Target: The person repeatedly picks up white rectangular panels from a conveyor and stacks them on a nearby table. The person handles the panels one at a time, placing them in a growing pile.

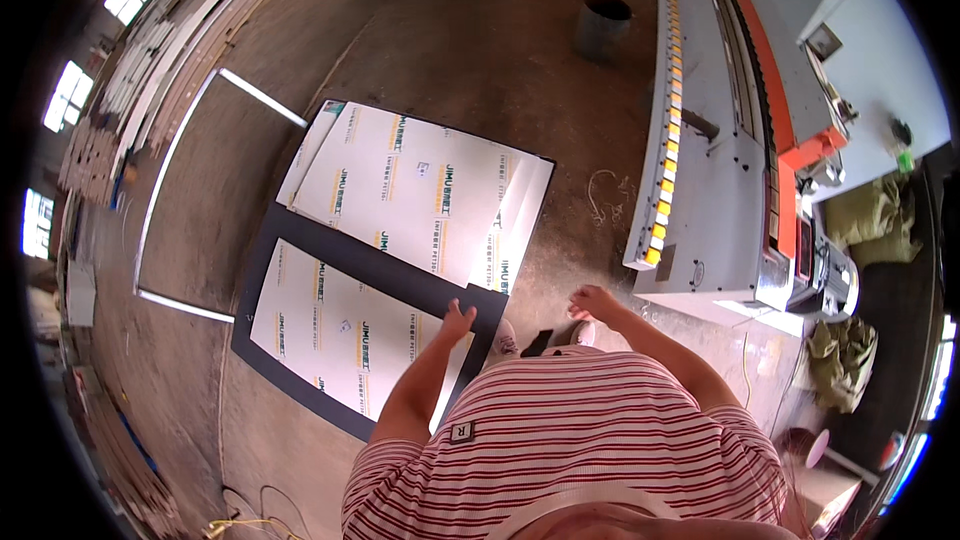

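My left hand (pixel 458 321) hovers over or touches the right end of a white panel (pixel 340 330) covered in printed film; contact cannot be told. Its fingers are apart with nothing in them. That panel lies on a larger black sheet (pixel 400 268), whose dark border shows around it. Beyond it, more white printed panels (pixel 410 175) lie stacked, slightly askew, on a dark base. My right hand (pixel 592 303) hangs in the air above my shoe, right of the panels. Its fingers are loosely bent and apart, and nothing shows in it.
A long grey and orange machine (pixel 700 275) with a row of yellow and white blocks (pixel 664 200) runs along the right. A dark bin (pixel 602 28) stands at the back. White floor lines (pixel 145 210), stacked boards (pixel 150 90) and cables (pixel 260 520) are on the left; sacks (pixel 842 360) lie at the right.
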`<state>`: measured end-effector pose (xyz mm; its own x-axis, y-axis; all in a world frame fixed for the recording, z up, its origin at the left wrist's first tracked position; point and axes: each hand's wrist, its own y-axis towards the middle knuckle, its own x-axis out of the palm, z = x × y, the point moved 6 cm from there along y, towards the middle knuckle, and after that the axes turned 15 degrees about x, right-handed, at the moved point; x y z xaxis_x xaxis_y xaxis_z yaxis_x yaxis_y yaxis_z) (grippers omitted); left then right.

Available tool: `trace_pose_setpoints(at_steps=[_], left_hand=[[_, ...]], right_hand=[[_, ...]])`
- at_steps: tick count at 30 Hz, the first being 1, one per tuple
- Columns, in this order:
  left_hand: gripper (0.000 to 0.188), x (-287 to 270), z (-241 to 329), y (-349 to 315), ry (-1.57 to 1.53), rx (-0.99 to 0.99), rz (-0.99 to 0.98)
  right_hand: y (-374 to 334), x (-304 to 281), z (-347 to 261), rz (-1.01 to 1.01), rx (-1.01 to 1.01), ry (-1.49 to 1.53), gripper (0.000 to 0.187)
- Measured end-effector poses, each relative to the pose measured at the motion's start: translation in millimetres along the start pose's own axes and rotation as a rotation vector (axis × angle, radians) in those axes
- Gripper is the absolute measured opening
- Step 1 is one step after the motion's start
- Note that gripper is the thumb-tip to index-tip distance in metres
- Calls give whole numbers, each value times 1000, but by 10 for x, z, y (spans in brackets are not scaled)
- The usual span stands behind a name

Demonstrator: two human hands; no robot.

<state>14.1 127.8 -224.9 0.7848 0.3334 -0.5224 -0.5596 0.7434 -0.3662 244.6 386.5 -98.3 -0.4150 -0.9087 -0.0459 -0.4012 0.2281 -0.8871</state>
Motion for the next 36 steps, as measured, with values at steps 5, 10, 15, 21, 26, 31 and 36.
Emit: trace_pose_setpoints(at_steps=[5,10,15,21,26,31,36], left_hand=[[74,217,-149,-328,31,-11,-148],[74,-82,-649,-332,4,-230,-153],[68,-284,-464,387,108,-34,-63],[67,-403,-53,544,186,131,7],[73,-134,516,724,-78,95,-195],[62,-101,526,577,29,308,-205],[59,-248,459,513,47,364,-222]], right_hand=[[85,-576,1174,207,-79,-110,13],[895,-958,1689,458,-241,-919,11],[1348,-1287,2369,757,-302,-1013,12],[988,-1122,1729,469,-179,-900,23],[884,-1193,1686,463,-50,-646,16],[702,-1062,1645,686,-493,-1370,17],[929,-1273,1927,563,11,-724,21]])
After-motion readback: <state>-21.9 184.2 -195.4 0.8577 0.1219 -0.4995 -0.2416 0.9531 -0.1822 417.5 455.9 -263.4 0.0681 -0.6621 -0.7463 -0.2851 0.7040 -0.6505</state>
